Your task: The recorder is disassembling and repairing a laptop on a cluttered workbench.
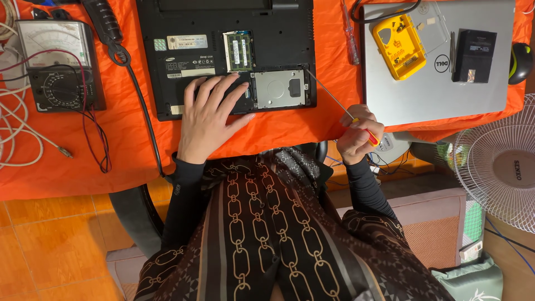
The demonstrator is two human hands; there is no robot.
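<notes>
A black laptop (184, 22) lies upside down on the orange cloth, its bottom cover off. A green memory module (238, 51) and a silver hard drive (278, 89) show in the open bays. My left hand (209, 117) lies flat on the laptop's near edge, fingers spread, just left of the drive. My right hand (356, 134) grips a red-and-yellow-handled screwdriver (334, 101). Its thin shaft slants up and left, and the tip touches the laptop at the drive's top right corner.
A closed silver laptop (434, 83) lies at right with a yellow case (398, 44) and a black box (473, 56) on it. An analog multimeter (58, 64) with leads sits at left. A second screwdriver (350, 33), a mouse (521, 62) and a white fan (499, 167) are nearby.
</notes>
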